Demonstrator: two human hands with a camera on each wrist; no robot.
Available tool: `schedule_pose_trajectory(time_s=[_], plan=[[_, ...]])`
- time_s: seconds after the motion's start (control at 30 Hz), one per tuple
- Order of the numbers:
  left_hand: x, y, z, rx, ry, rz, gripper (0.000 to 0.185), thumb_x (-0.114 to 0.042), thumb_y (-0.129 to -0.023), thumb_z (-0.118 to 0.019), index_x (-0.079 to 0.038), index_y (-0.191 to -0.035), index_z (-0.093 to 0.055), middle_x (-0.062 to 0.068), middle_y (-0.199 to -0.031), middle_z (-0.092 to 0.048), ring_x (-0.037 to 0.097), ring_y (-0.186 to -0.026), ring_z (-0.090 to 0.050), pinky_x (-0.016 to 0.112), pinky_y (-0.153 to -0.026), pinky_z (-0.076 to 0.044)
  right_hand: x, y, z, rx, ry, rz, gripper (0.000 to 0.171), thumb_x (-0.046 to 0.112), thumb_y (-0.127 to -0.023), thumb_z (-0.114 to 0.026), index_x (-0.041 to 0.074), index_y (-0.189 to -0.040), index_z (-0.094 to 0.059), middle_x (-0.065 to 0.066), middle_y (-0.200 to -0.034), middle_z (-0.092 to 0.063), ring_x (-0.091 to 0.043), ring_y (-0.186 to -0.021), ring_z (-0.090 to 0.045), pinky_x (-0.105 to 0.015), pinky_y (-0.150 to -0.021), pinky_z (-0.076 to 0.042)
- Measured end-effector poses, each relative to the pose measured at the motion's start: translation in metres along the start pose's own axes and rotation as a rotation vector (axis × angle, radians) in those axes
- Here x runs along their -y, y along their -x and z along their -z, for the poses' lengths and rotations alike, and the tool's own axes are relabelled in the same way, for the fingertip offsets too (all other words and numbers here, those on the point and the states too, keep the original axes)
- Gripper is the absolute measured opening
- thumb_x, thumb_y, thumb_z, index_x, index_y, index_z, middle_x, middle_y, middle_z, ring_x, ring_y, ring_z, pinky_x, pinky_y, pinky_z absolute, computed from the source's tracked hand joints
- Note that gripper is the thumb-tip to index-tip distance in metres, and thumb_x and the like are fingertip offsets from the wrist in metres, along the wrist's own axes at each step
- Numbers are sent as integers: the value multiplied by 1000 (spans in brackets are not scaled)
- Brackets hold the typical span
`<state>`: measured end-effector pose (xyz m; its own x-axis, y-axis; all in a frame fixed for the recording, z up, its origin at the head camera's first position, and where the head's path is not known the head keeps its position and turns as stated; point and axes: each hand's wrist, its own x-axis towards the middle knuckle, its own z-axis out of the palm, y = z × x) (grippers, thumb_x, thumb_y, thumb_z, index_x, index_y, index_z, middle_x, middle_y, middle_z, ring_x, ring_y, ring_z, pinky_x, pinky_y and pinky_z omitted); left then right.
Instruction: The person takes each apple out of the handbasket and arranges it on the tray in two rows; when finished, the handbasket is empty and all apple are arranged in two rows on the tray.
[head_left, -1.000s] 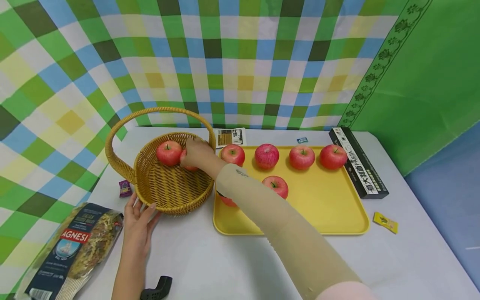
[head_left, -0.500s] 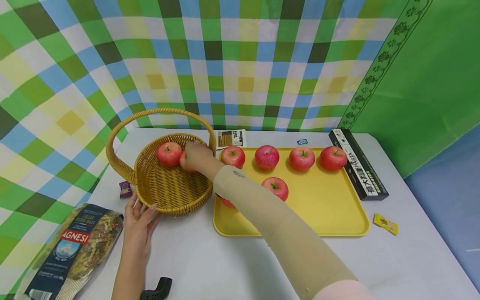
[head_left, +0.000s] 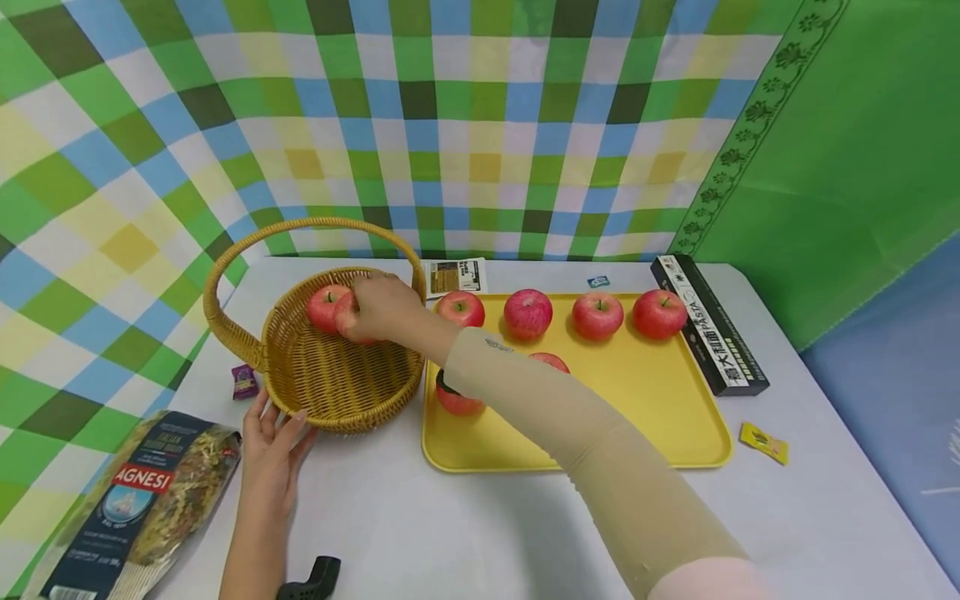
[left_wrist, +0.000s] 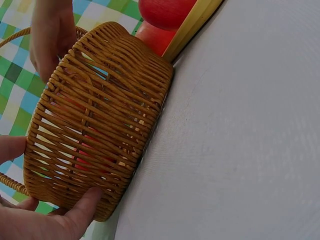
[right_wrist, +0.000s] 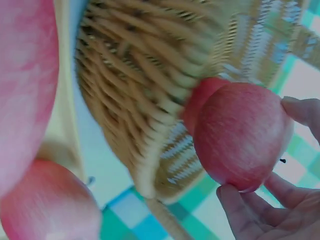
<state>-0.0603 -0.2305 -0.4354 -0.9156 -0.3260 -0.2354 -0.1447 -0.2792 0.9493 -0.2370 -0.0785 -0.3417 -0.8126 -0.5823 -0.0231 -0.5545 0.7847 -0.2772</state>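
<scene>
A round wicker basket (head_left: 341, 392) with a tall arched handle stands at the left of the table. My right hand (head_left: 386, 307) is over its far right part and grips a red apple (right_wrist: 242, 135) between thumb and fingertips. Just behind that apple, a second apple (head_left: 324, 308) in the basket is partly covered by it. With spread, fairly straight fingers, my left hand (head_left: 273, 450) touches the basket's near left side; its thumb (left_wrist: 87, 207) lies against the weave. Right of the basket, a yellow tray (head_left: 637, 417) bears several apples, one partly hidden by my right sleeve.
A bag of pasta (head_left: 142, 500) lies at the left front. A black pasta box (head_left: 708, 325) lies along the tray's right end, with a yellow packet (head_left: 763, 442) nearby. A purple packet (head_left: 243, 382) is left of the basket. Checked cloth (head_left: 480, 125) hangs behind the table.
My right hand has shifted left with the apple, which now overlaps the other apple in the basket. The sleeve uncovers more of a near tray apple. The left hand stays at the basket.
</scene>
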Motion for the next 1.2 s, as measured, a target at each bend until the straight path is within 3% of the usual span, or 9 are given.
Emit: schedule_pose_trajectory(time_s=[0.17,0.3,0.57,0.7,0.9,1.03,1.2], plan=[[2,-3,-3,2,4,8,74,-15,-99,-56,-30,-154,-8,4,-159,-14,25,-140,-27,27,-97,-46,-1,33,23,-53,-2,112,53,44,-80,-68,15,-124,-58,-1,-122,-57,-19,-108,-54,-28,-86,-45],[4,-3,-7,17,4,10,75,-15,-99,-56,-29,-154,-7,4,-159,-14,25,-140,-28,32,-101,-43,-11,69,39,-87,-55,149,69,46,-77,-72,15,-135,-52,-3,-132,-52,-21,-117,-50,-31,-94,-45],[5,-5,-10,34,0,10,75,-15,-99,-56,-29,-154,-7,5,-159,-13,26,-140,-27,28,-97,-46,-53,154,67,-217,-208,151,70,42,-74,-79,18,-134,-54,1,-128,-51,-15,-114,-46,-30,-85,-49],[2,-3,-5,30,14,-3,74,-15,-99,-55,-28,-154,-7,7,-159,-13,28,-140,-28,22,-90,-49,-80,193,79,-280,-217,93,70,39,-72,-81,18,-133,-54,2,-128,-52,-15,-112,-49,-35,-85,-51],[0,-1,0,2,46,8,74,-13,-99,-55,-31,-153,-8,6,-159,-12,27,-140,-27,19,-85,-50,-135,241,85,-321,-233,-100,73,33,-70,-85,13,-133,-54,-1,-124,-53,-18,-103,-53,-39,-81,-51],[-1,0,0,-18,55,9,73,-12,-99,-54,-31,-153,-10,5,-159,-14,26,-140,-28,19,-84,-50,-173,260,73,-285,-290,-211,72,24,-73,-84,7,-136,-52,-9,-120,-55,-24,-98,-53,-42,-78,-52],[-1,1,0,-31,68,15,72,-12,-99,-54,-32,-153,-11,4,-159,-14,25,-140,-28,18,-83,-51,-212,271,43,-202,-285,-332,66,25,-76,-79,0,-132,-52,-13,-117,-57,-28,-98,-52,-43,-79,-49]])
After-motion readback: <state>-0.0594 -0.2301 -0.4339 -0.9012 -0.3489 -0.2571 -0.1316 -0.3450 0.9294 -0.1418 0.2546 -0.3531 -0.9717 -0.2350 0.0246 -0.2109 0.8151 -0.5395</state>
